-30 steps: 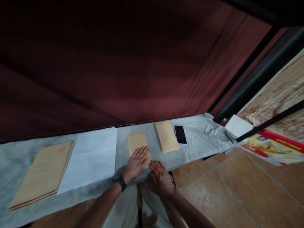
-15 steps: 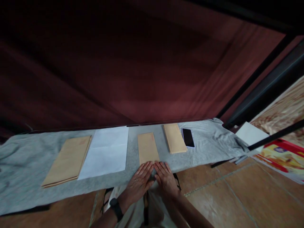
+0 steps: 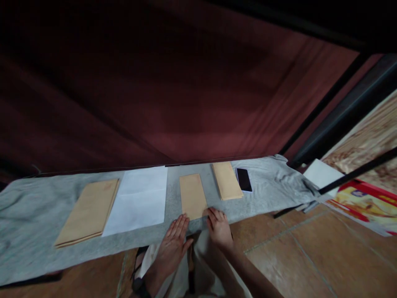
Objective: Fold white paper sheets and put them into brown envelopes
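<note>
Both hands have drawn apart from their earlier side-by-side press: my left hand point(image 3: 173, 244) lies flat, fingers spread, holding nothing, just below the folded brown envelope point(image 3: 192, 195); my right hand point(image 3: 219, 226) fingertips touch its near corner on the grey cloth point(image 3: 266, 186).

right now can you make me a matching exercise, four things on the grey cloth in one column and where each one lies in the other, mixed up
Things:
1. phone
2. white paper
3. big brown envelope stack
4. small envelope

Places:
A. furthest left on the grey cloth
B. just ahead of the left hand and right hand
C. furthest right, beside another envelope
D. between the big stack and the small envelope

Pairs: 1-C, 2-D, 3-A, 4-B
</note>
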Demonstrator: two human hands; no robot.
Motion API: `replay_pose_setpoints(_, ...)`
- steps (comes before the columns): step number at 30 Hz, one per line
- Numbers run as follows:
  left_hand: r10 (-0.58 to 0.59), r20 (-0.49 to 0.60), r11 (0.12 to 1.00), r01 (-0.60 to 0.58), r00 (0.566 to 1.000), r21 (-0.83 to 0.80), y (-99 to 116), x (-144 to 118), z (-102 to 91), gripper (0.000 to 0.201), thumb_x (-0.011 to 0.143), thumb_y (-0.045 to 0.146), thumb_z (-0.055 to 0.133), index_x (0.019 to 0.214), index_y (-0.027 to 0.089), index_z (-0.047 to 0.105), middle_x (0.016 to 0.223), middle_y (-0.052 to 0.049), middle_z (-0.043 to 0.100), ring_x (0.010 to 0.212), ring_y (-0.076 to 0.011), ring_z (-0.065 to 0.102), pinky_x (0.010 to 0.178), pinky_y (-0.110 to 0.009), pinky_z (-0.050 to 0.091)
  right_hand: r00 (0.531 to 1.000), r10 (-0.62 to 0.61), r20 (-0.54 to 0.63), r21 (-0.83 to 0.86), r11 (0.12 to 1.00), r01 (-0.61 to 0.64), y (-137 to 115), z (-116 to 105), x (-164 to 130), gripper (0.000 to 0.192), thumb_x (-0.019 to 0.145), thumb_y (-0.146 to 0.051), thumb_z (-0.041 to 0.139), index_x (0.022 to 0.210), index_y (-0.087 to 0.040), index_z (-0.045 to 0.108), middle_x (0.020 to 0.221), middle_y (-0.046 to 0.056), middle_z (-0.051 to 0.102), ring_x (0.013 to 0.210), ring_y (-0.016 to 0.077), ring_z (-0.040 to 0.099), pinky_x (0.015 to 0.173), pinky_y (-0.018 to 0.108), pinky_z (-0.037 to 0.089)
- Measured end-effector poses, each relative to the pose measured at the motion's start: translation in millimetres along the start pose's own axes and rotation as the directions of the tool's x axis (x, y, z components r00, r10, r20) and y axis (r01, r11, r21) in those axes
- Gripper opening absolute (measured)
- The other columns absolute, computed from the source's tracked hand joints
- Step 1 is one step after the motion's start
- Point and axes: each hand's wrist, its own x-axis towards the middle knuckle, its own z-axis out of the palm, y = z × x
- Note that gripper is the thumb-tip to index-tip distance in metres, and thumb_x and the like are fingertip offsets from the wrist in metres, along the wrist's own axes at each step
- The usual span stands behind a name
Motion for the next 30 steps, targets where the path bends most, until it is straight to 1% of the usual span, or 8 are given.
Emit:
replay_pose_setpoints(5,-0.006,-0.028,1.0,0.006,1.0,0.008,3.5,1.1,4.8,0.068,0.099,0.043,0.045,0.158,0.015,0.024,0.156,-0.015,0.045,0.144,-0.026,0.043,0.115,-0.045,0.041,0.976,0.215,-0.034,-0.05,0.975,-0.216,-16.8,8.2,28.2,0.021,0.093,-0.017,0.057,0.111,-0.017,0.069,0.101,0.013,0.068,0.095,0.0285,0.063,0.086,0.04,0.051)
replay_pose_setpoints(8,-0.014,-0.018,1.0,0.014,1.0,0.012,5.7,2.9,2.8,0.068,0.099,0.044,0.045,0.158,0.014,0.025,0.155,-0.016,0.046,0.143,-0.026,0.044,0.114,-0.045,0.042,0.967,0.244,-0.08,-0.078,0.965,-0.25,-20.5,11.8,33.5,0.026,0.094,-0.017,0.055,0.116,-0.012,0.067,0.106,0.016,0.068,0.098,0.0303,0.063,0.089,0.043,0.05)
replay_pose_setpoints(11,-0.025,0.013,1.0,0.025,1.0,0.015,8.1,5.1,0.1,0.067,0.1,0.045,0.044,0.157,0.014,0.027,0.155,-0.016,0.046,0.143,-0.026,0.044,0.115,-0.045,0.041,0.992,0.09,-0.092,-0.06,0.994,-0.096,-23.5,12.2,27.8,0.039,0.099,-0.018,0.047,0.135,-0.01,0.057,0.133,0.019,0.061,0.12,0.0309,0.057,0.101,0.046,0.046)
replay_pose_setpoints(13,-0.034,0.035,0.999,0.033,0.999,0.014,9.9,5.8,-0.8,0.067,0.1,0.045,0.043,0.156,0.012,0.027,0.156,-0.017,0.044,0.145,-0.0265,0.042,0.117,-0.046,0.038,0.996,-0.081,-0.035,-0.014,0.997,0.081,-25.4,12.4,20.1,0.044,0.101,-0.021,0.043,0.144,-0.013,0.051,0.147,0.015,0.053,0.134,0.0278,0.048,0.111,0.045,0.04)
replay_pose_setpoints(15,-0.038,0.062,0.999,0.038,0.997,0.012,12.2,6.1,-1.2,0.07,0.099,0.047,0.043,0.157,0.011,0.026,0.158,-0.018,0.041,0.146,-0.0276,0.039,0.119,-0.048,0.034,0.982,-0.185,0.029,0.022,0.983,0.185,-25.9,13.1,11.0,0.046,0.103,-0.025,0.043,0.148,-0.016,0.047,0.152,0.011,0.05,0.142,0.0249,0.042,0.118,0.045,0.033)
replay_pose_setpoints(20,-0.048,0.134,0.999,0.045,0.99,0.026,21.0,14.0,-6.7,0.078,0.096,0.05,0.047,0.155,0.004,0.026,0.158,-0.024,0.038,0.149,-0.0319,0.034,0.123,-0.051,0.027,0.98,-0.176,0.096,-0.004,0.984,0.177,-16.4,14.0,-5.2,0.052,0.105,-0.027,0.039,0.154,-0.011,0.037,0.156,0.014,0.043,0.146,0.024,0.036,0.12,0.047,0.028)
replay_pose_setpoints(24,0.029,0.178,1.0,-0.03,0.984,0.003,28.2,30.2,-10.8,0.075,0.095,0.048,0.05,0.154,0.006,0.029,0.161,-0.02,0.034,0.151,-0.0297,0.028,0.125,-0.049,0.023,0.975,-0.186,0.123,-0.021,0.982,0.19,-9.4,13.4,-7.1,0.052,0.105,-0.028,0.036,0.155,-0.011,0.036,0.158,0.013,0.041,0.147,0.0243,0.034,0.121,0.047,0.027)
replay_pose_setpoints(30,0.076,0.24,0.997,-0.081,0.968,0.01,29.8,35.9,-1.1,0.082,0.094,0.053,0.053,0.155,0.004,0.027,0.164,-0.023,0.025,0.153,-0.0314,0.021,0.125,-0.048,0.022,0.978,-0.18,0.102,-0.057,0.981,0.186,-3.0,13.2,-10.1,0.053,0.105,-0.028,0.035,0.156,-0.013,0.034,0.157,0.014,0.043,0.147,0.0247,0.035,0.12,0.048,0.025)
